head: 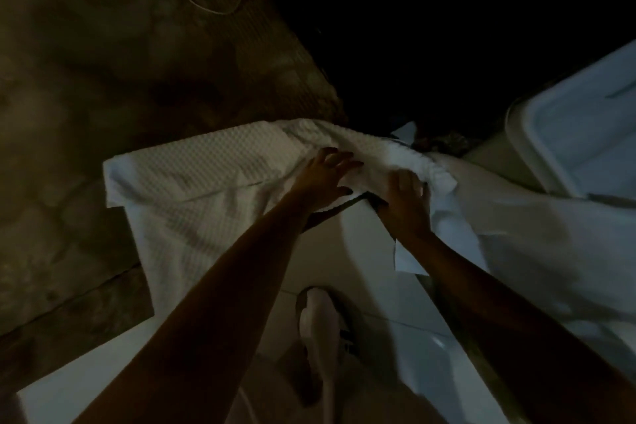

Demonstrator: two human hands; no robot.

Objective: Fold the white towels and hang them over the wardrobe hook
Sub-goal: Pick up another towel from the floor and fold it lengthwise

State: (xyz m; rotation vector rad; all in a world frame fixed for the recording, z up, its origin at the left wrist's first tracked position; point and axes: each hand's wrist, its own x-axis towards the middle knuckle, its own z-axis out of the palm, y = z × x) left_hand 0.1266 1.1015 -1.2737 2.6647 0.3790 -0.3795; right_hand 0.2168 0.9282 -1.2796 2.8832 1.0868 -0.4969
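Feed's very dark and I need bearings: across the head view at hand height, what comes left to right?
Spread part of the white towel → left hand → right hand → pale plastic tub at the right edge.

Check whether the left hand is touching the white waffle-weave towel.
Touching. Head view shows the left hand pressed, fingers spread, on the white waffle-weave towel.

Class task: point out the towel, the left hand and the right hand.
towel (206,186), head view, flat left part.
left hand (323,175), head view, back of hand.
right hand (407,206), head view, back of hand.
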